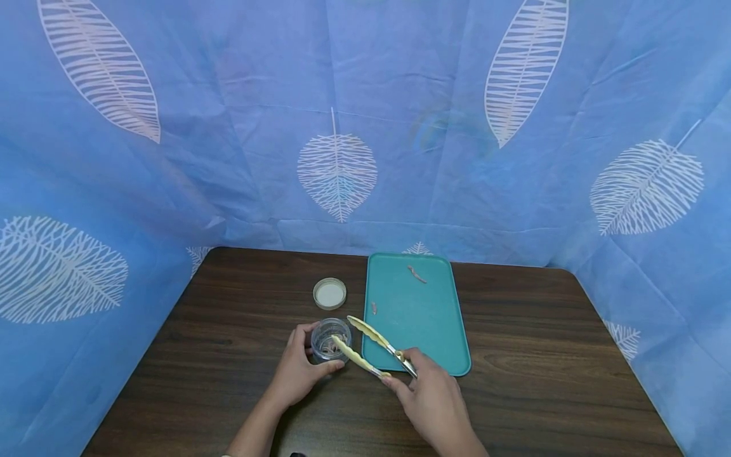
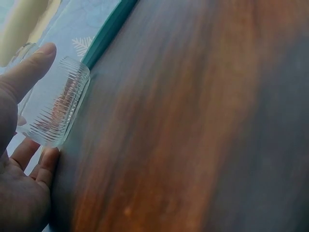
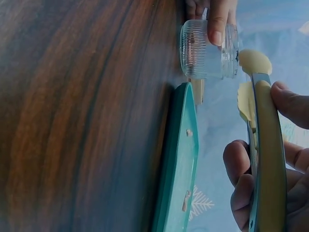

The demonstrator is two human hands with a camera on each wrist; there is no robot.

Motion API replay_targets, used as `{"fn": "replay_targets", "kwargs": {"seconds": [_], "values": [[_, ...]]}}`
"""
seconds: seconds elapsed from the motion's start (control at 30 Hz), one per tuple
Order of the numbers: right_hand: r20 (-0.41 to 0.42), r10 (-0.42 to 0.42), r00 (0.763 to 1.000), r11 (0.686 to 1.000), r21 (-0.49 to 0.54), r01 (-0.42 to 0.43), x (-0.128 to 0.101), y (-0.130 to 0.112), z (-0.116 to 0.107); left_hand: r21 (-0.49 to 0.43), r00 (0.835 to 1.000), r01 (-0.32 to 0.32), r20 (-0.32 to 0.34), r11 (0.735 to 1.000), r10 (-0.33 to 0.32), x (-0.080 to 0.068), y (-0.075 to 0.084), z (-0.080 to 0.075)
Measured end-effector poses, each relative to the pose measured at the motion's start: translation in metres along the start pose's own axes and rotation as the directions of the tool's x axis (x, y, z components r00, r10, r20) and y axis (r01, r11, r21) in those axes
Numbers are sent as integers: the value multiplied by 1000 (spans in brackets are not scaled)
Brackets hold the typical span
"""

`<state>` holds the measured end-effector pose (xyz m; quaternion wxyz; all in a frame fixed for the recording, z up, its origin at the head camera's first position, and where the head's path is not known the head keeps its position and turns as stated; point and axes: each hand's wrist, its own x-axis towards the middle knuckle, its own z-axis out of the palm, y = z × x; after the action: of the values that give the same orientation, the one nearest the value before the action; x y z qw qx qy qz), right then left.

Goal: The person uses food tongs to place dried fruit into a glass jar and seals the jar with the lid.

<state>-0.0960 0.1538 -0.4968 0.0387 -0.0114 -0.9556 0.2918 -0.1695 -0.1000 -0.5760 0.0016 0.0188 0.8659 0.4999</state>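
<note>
A clear, ribbed jar [image 1: 327, 329] stands on the table with small brownish-pink strips in its bottom. My left hand [image 1: 296, 373] holds it from the left, thumb in front and fingers curled round behind. In my right hand [image 1: 433, 401] are metal tongs [image 1: 370, 332] with pale yellow tips, their arms spread. One tip lies over the jar's mouth, the other off to its right near the tray's edge; nothing shows between them. On the teal tray [image 1: 417, 330] lie a long thin strip [image 1: 417, 274] and a shorter piece [image 1: 374, 308].
Behind the jar, a round lid [image 1: 329, 294] with a pale inside lies on the dark wooden table [image 1: 531, 355]. A blue cloth [image 1: 257, 158] with white leaf prints hangs around the back and sides. A small dark object [image 1: 297, 454] shows at the front edge.
</note>
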Motion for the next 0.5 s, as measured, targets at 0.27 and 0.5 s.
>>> {"fn": "replay_targets", "kwargs": {"seconds": [0.27,0.5], "values": [[34,45,998,999,8,-45,4,4,-1,-9,1000,19,17,1000,-18,-1,2,0],[41,93,995,996,-13,-93,9,8,-1,-6,999,24,24,1000,-24,-1,3,-1]]}}
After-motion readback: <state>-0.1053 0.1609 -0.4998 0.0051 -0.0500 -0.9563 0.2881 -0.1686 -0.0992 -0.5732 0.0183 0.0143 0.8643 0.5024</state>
